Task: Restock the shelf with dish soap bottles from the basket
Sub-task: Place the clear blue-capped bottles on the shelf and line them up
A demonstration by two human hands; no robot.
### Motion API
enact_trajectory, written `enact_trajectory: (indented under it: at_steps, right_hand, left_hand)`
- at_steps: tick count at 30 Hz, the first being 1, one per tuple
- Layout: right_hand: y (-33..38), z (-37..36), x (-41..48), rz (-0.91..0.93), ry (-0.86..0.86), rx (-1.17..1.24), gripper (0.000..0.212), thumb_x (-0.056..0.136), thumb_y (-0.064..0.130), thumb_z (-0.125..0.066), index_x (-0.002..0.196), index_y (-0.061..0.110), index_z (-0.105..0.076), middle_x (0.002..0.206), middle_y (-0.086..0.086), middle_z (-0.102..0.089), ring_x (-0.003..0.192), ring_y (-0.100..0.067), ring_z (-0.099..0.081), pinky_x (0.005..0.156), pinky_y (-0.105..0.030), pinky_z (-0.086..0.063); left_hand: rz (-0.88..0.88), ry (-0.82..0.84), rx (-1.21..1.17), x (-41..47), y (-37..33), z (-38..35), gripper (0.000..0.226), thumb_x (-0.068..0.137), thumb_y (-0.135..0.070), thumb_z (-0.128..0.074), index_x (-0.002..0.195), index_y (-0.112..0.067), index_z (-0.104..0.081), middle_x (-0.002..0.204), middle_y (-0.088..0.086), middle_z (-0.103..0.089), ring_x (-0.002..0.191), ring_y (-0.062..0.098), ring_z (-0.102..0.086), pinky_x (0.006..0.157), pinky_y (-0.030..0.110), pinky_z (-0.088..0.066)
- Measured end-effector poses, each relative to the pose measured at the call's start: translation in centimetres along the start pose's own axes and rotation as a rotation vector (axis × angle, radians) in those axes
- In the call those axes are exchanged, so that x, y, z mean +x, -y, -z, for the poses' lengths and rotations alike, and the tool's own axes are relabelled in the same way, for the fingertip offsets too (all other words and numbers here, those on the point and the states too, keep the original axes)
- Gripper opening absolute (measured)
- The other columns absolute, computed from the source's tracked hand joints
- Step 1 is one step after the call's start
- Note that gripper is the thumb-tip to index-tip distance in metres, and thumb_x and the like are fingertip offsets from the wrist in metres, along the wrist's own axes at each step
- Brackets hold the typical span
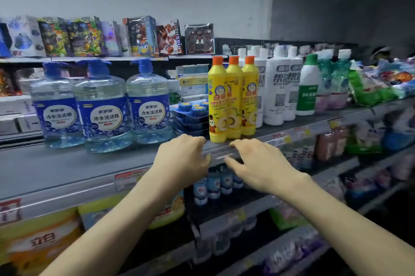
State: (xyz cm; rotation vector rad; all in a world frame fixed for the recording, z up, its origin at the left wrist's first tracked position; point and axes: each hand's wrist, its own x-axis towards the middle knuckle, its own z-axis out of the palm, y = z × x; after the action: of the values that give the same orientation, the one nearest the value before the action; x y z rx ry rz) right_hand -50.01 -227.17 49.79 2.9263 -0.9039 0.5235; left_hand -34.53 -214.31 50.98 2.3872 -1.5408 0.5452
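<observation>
Left hand (182, 159), right hand (258, 163) empty, fingers loose, at shelf edge (67, 188); yellow bottles (233, 100) just behind.

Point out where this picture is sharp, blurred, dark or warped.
Head view: the yellow dish soap bottles and blue-capped jugs are sharp; the lower-shelf goods and right-hand packets are blurred; the upper right wall falls into shadow; the wide lens slightly bows the shelf edge.

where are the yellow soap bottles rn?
Head view, centre: three yellow bottles stand near the front edge of the shelf, with a stack of blue trays to their left and white bottles to their right.
</observation>
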Motion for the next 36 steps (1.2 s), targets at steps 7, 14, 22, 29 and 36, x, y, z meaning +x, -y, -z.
enact_trajectory:
  at_steps: [7, 14, 22, 29, 36]
  right_hand:
    - [-13.1, -1.0, -8.5, -0.129, 0.058, -0.035, 0.056, 0.103, 0.064, -0.042, 0.144, 0.028, -0.053, 0.137, 0.0, -0.065, 0.125, -0.027, -0.06, 0.092, -0.043, -0.048]
    - [-27.7, -3.9, -19.6, -0.313, 0.211, -0.044, 0.054, 0.104, 0.065, -0.038, 0.136, 0.026, -0.055, 0.13, 0.0, -0.066, 0.116, -0.029, -0.064, 0.086, -0.042, -0.05]
    - [-36.6, -9.3, -30.5, -0.501, 0.336, -0.005, 0.053, 0.103, 0.06, -0.042, 0.138, 0.024, -0.057, 0.136, -0.003, -0.066, 0.124, -0.032, -0.061, 0.097, -0.043, -0.048]
    - [-42.9, -15.2, -37.1, -0.717, 0.454, 0.047, 0.051, 0.101, 0.06, -0.046, 0.135, 0.024, -0.06, 0.133, -0.003, -0.068, 0.124, -0.031, -0.062, 0.097, -0.042, -0.049]
    - [-48.6, -18.8, -40.1, -0.968, 0.572, 0.088, 0.048, 0.101, 0.057, -0.047, 0.129, 0.02, -0.06, 0.133, -0.012, -0.065, 0.124, -0.035, -0.061, 0.096, -0.042, -0.05]
  left_hand:
    - [-0.14, 0.14, -0.113, 0.0, -15.5, -5.0, 0.029, 0.099, -0.051, -0.054, 0.105, -0.025, -0.064, 0.092, -0.002, -0.066, 0.082, 0.025, -0.067, 0.054, 0.031, -0.039]
    - [-0.183, 0.312, -0.182, -1.0, -31.4, -13.7, 0.031, 0.102, -0.047, -0.05, 0.114, -0.022, -0.064, 0.111, 0.006, -0.066, 0.086, 0.03, -0.062, 0.066, 0.036, -0.039]
    - [-0.311, 0.559, -0.277, -4.5, -45.0, -23.4, 0.029, 0.097, -0.047, -0.053, 0.109, -0.025, -0.066, 0.105, 0.004, -0.069, 0.098, 0.033, -0.07, 0.07, 0.037, -0.049]
    - [-0.457, 0.756, -0.248, -6.3, -52.8, -31.3, 0.041, 0.101, -0.047, -0.054, 0.132, -0.023, -0.065, 0.123, 0.007, -0.068, 0.108, 0.032, -0.07, 0.084, 0.039, -0.054]
    - [-0.591, 0.916, -0.25, -4.8, -59.1, -38.4, 0.042, 0.102, -0.044, -0.053, 0.137, -0.022, -0.063, 0.132, 0.008, -0.068, 0.119, 0.033, -0.067, 0.096, 0.039, -0.055]
